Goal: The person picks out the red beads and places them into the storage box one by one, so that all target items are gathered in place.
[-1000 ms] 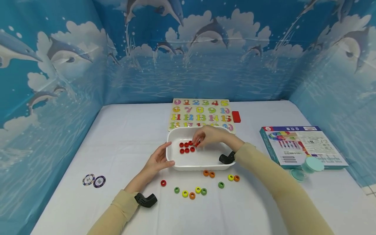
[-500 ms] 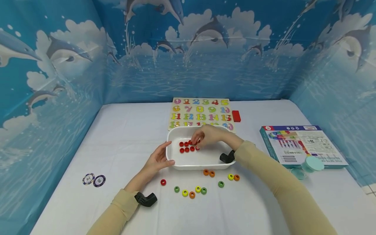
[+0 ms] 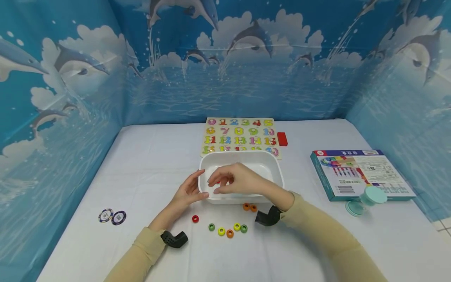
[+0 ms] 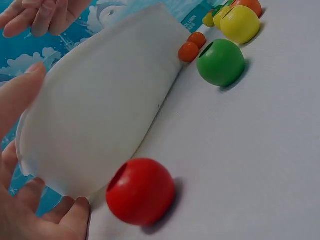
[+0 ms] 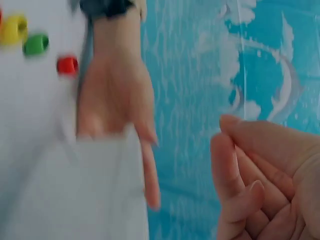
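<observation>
A white tray (image 3: 262, 166) stands mid-table. My left hand (image 3: 188, 192) holds its left end, the thumb at the near side and the fingers spread round the corner. Over the tray hovers my right hand (image 3: 236, 179), its fingers loosely bent; nothing shows between them in the right wrist view. A bit of a red bead (image 3: 218, 181) shows beneath that hand; the other red beads in the tray are hidden by it. One red bead (image 4: 141, 192) lies on the cloth near my left wrist.
Before the tray lie loose orange beads (image 3: 246, 206), green beads (image 3: 211, 227) and yellow beads (image 3: 221, 231). Behind it are a number board (image 3: 239, 133) and a red block (image 3: 282, 139). Poker chips (image 3: 119, 217) lie left; a box (image 3: 363, 174) and a mint-green stand (image 3: 371, 196) are right.
My right hand has moved left and nearer from the red beads in the tray, now covering them. Its wrist has swung to the tray's near side. The left hand has stayed put.
</observation>
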{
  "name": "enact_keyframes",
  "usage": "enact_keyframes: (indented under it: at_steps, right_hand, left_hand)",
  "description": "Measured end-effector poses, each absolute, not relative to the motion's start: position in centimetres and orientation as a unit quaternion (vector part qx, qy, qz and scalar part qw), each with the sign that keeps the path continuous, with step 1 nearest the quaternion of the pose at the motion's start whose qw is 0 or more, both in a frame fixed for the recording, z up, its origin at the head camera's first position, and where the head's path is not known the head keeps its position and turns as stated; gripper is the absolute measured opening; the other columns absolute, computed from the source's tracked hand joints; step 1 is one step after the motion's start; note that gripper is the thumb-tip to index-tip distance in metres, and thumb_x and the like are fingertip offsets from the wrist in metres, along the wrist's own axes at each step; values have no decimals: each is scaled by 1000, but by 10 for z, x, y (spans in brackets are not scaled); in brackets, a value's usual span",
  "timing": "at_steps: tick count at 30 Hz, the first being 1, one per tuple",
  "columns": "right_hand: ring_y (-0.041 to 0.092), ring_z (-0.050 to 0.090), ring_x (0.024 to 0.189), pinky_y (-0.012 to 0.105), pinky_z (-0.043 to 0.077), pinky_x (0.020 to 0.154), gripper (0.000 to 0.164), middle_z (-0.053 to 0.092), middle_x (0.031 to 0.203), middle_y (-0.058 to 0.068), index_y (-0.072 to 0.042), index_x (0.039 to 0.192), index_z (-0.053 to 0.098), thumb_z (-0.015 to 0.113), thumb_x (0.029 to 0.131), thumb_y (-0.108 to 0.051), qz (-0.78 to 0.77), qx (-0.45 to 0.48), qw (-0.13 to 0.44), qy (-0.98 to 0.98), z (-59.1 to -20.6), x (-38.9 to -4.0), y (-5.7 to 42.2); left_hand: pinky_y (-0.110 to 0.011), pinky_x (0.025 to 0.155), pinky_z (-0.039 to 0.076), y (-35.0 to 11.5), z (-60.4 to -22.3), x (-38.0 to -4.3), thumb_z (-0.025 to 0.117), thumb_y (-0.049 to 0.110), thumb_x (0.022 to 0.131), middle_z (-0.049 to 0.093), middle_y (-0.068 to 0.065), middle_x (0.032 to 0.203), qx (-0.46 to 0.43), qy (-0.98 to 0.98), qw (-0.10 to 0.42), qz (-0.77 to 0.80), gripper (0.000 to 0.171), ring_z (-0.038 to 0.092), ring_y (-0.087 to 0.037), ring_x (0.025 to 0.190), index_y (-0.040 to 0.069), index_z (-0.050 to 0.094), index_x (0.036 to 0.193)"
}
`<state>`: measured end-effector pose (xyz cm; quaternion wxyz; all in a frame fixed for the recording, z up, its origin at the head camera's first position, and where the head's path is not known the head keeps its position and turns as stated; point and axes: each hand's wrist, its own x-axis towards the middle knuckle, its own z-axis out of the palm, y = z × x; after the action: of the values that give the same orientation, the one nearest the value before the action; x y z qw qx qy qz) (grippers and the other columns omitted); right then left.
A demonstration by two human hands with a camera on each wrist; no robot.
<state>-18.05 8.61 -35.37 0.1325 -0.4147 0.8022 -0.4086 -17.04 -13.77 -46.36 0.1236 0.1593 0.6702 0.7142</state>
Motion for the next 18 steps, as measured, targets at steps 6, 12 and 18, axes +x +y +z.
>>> enact_keyframes:
  at_steps: [6,12,18]
  right_hand:
    - [0,57,63,19,50,58,20,64,88,-12,-18,97,65,70,78,-19,-423,-401,142,800,-380,-142,61]
    - [-4,54,55,15,46,47,26,60,70,-16,-17,103,63,69,78,-25,-393,-392,142,819,-412,-125,45]
    - [-9,51,57,10,44,54,39,59,80,-13,-18,111,59,72,75,-27,-349,-394,119,842,-432,-126,38]
  left_hand:
    - [-27,106,22,-140,-461,-171,65,0,79,19,-1,145,162,673,132,709,70,16,-17,133,20,31,138]
    - [-35,108,19,-139,-448,-165,63,3,81,18,-6,146,170,680,144,698,70,13,-24,133,17,27,139]
    - [-41,108,15,-137,-443,-163,62,-1,81,15,-17,145,183,659,149,714,72,13,-30,133,10,22,141]
